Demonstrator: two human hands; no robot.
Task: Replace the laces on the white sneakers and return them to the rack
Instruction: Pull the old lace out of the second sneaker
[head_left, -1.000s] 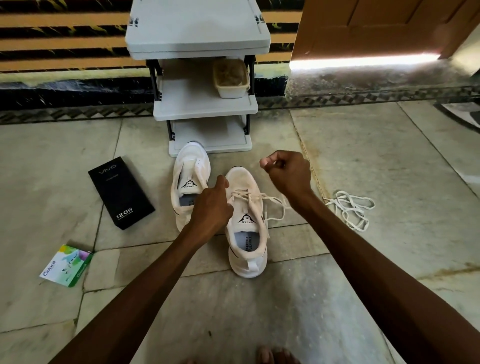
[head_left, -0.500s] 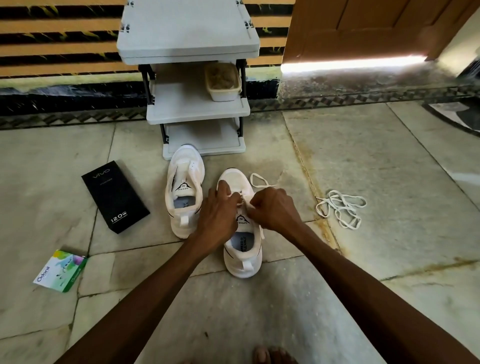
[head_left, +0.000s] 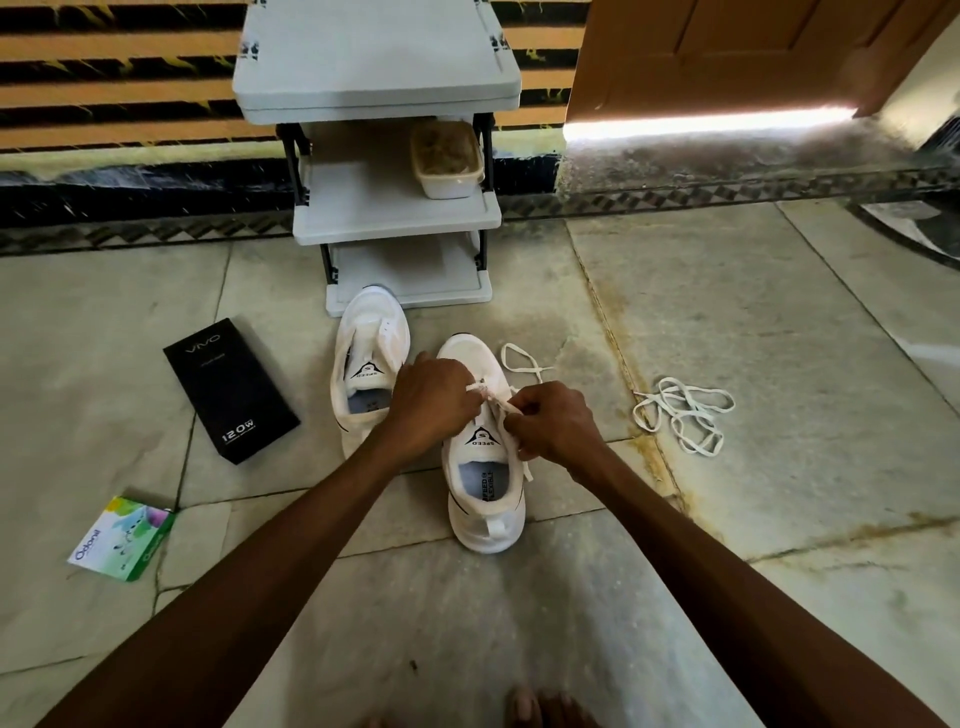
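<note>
Head view: white mesh sneaker (head_left: 483, 467) on stone floor (head_left: 779, 338), near grey plastic rack (head_left: 395, 218)
Left hand (head_left: 431, 400): fingers pinching flat white lace (head_left: 480, 388) over sneaker
Right hand (head_left: 553, 423): fingers gripping same lace

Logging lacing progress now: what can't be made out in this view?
- Head view: eyelets of the nearer sneaker, covered by the left hand and right hand holding the lace; threaded count unknown.
- Head view: tub contents on the rack, blurred and small.
- Head view: toes, cut off by the bottom edge.
</note>
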